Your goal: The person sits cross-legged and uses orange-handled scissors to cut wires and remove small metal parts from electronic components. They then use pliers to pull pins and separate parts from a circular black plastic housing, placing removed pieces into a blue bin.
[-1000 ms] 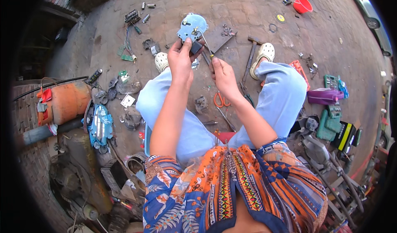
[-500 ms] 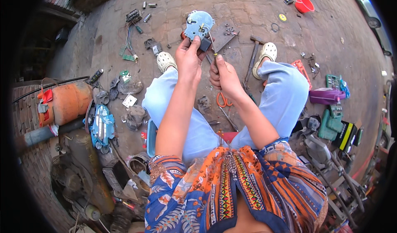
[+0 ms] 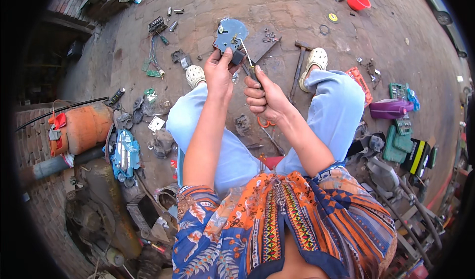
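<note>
My left hand (image 3: 221, 71) grips a small motor-like unit by its lower edge. The unit has a round blue-grey metal plate (image 3: 229, 31) with holes and a dark block (image 3: 238, 57) at its lower right. Closed around a dark handle, my right hand (image 3: 267, 96) holds a screwdriver (image 3: 249, 56). Its thin shaft slants up to the left, and the tip meets a brass-coloured part near the plate's lower right. Whether the tip sits in a screw is too small to tell. Behind the unit, a flat metal plate (image 3: 262, 49) with small screws lies on the ground.
A hammer (image 3: 299, 66) lies beside my right shoe. Orange-handled scissors (image 3: 266, 121) are between my legs. At the right are a purple container (image 3: 391, 109) and green tool cases (image 3: 396, 145); at the left an orange gas cylinder (image 3: 89, 126). A red bucket (image 3: 358, 0) stands far right.
The unit has shifted slightly left and down, its plate tilted differently. My right hand has come a little lower and rotated, with the screwdriver still against the plate.
</note>
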A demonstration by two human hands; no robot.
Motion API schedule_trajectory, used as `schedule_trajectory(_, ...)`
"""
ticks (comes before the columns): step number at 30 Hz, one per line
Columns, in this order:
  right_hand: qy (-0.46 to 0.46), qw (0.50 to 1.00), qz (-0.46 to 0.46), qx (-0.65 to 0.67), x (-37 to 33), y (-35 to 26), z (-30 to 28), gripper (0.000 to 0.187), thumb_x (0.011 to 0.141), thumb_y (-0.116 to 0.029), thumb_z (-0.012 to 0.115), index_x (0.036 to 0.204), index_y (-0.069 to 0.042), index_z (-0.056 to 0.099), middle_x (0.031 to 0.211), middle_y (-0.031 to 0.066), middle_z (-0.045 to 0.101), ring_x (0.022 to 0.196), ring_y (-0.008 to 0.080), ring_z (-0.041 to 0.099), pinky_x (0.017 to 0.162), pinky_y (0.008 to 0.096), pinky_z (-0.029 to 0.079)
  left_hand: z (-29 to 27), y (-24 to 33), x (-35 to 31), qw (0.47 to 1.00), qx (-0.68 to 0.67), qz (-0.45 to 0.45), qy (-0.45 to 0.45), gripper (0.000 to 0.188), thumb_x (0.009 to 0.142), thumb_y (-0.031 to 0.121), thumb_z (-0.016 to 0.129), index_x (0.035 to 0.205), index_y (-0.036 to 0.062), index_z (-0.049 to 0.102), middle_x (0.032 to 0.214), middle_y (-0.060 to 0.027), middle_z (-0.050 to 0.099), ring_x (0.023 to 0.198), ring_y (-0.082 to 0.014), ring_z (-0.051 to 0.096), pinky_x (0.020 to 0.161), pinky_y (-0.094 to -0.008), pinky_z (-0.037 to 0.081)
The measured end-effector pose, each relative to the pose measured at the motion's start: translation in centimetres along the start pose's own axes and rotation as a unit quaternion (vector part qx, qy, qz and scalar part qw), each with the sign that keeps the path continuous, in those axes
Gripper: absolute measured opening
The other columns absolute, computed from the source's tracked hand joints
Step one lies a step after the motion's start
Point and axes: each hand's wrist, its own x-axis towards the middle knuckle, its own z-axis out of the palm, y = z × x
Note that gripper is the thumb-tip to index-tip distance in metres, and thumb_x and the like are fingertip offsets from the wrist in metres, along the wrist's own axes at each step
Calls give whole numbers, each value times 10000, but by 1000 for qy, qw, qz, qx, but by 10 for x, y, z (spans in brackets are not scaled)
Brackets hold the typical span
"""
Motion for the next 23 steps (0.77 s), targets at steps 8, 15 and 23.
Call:
schedule_trajectory(8, 300, 670, -390, -557, 40, 8, -44, 365, 921, -352, 513, 719, -56, 444, 534, 69, 508, 432, 240, 491, 405, 348, 363, 21, 2, 0, 996, 35, 43, 65, 157, 900, 73, 548, 1001, -43, 581, 915, -101, 636, 788, -170, 642, 714, -325, 576)
schedule_trajectory(15, 322, 568, -435, -620, 38, 0, -50, 337, 916, -333, 518, 732, -63, 434, 531, 84, 496, 436, 258, 482, 405, 360, 346, 31, 9, 0, 998, 37, -1, 59, 152, 890, 56, 557, 984, -64, 548, 897, -119, 611, 810, -219, 633, 800, -392, 564)
schedule_trajectory(23, -14, 999, -30, -20, 3, 0, -8, 475, 958, -529, 293, 710, -126, 333, 525, -69, 210, 418, 53, 151, 380, 217, 129, 13, 8, 2, 1000, 16, -13, -9, 159, 898, 73, 552, 1018, -27, 580, 948, -101, 629, 805, -193, 644, 721, -355, 573)
